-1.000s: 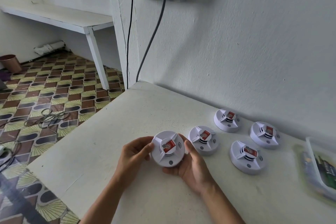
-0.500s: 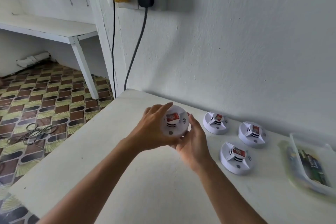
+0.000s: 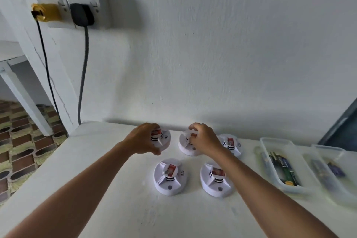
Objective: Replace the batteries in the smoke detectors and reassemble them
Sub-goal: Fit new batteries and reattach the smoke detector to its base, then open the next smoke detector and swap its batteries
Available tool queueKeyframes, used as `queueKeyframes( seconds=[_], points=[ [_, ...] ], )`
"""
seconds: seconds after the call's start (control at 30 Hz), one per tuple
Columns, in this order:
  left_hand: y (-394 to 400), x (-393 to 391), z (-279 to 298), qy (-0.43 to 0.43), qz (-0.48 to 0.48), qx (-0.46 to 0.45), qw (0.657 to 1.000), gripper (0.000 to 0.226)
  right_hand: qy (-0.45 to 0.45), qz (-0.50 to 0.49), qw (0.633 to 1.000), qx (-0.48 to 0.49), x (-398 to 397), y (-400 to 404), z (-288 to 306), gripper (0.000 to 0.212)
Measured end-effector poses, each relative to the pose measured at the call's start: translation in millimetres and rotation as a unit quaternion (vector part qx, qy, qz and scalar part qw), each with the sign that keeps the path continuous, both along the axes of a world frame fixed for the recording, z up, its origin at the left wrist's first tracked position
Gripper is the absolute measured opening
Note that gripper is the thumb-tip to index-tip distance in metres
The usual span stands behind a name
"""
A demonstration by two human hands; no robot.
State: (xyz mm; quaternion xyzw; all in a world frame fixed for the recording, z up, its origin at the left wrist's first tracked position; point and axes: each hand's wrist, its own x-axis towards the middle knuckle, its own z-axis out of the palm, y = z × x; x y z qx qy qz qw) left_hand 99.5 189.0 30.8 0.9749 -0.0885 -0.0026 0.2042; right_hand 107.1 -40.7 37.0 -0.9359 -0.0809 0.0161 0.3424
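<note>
While both your arms reach toward the far edge of the surface (image 3: 108, 189), each hand lies over a different smoke detector. Your left hand (image 3: 144, 138) curls its fingers round the far-left detector (image 3: 163, 140), which rests near the wall; your right hand (image 3: 203, 139) curls over the middle detector (image 3: 185, 145) of the back row, and it seems to grip the raised centre, though the fingertips are hidden. A third detector (image 3: 230, 144) sits just beside your right wrist, and two more, the near-left one (image 3: 170, 177) and the near-right one (image 3: 216, 178), lie closer to you. All five appear fully assembled, so battery work looks barely begun.

Pick one unit and commit both hands to it. Hold the base flat with one hand and twist the top with the other, judging that these open by rotation. Keep the body pressed down so it does not skate across the smooth surface into its neighbours. The fresh batteries seem to wait in the clear tub (image 3: 278, 168) toward the right edge, beside a second tub (image 3: 328, 177).
</note>
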Motion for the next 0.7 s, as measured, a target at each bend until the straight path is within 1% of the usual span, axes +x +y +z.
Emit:
queueKeyframes(
  seconds=[0.07, 0.23, 0.3, 0.47, 0.63, 0.7],
  points=[
    [0.5, 5.7, -10.0, 0.015, -0.016, -0.008, 1.000, 0.087, 0.010, 0.034, 0.997, -0.064, 6.2, -4.9, -9.3, 0.045],
    [4.8, 15.9, -27.4, 0.032, -0.050, -0.018, 0.998, 0.088, 0.041, 0.071, 0.988, -0.134, 12.6, -7.7, -25.5, 0.075],
    [7.5, 19.8, -31.4, 0.039, -0.055, -0.019, 0.998, 0.088, 0.050, 0.078, 0.983, -0.156, 12.7, -6.8, -28.6, 0.083],
    [11.1, 30.6, -33.1, 0.063, -0.063, -0.021, 0.996, 0.090, 0.020, 0.068, 0.985, -0.160, 13.2, -7.6, -33.7, 0.076],
    [13.9, 32.6, -36.0, 0.066, -0.064, -0.029, 0.995, 0.088, 0.011, 0.066, 0.986, -0.155, 11.2, -8.2, -35.1, 0.076],
    [14.3, 32.2, -35.8, 0.066, -0.064, -0.014, 0.996, 0.093, 0.008, 0.066, 0.986, -0.155, 11.4, -8.8, -35.2, 0.077]
  ],
)
